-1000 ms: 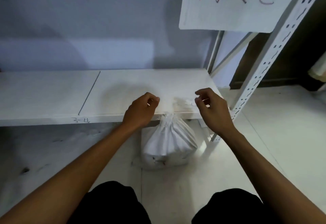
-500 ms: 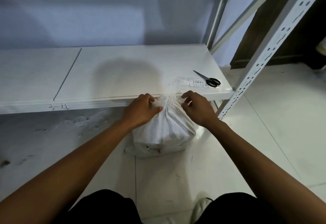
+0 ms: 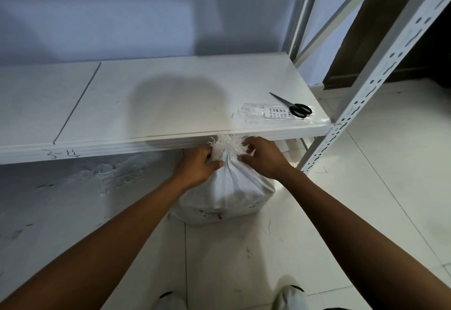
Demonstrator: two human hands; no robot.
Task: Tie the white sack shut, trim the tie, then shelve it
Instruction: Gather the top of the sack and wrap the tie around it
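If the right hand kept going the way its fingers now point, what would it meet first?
The right hand points left and slightly away, its fingers already on the gathered neck of the white sack. It would press into that neck first, then probably the left hand on the far side; depth there is unclear.

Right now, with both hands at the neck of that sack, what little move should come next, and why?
Probably pull the tie snug. Both the left hand and the right hand pinch the gathered neck of the sack, which stands on the floor under the shelf. The tie itself is too small to see. The scissors lie untouched on the shelf, so trimming likely comes afterwards.
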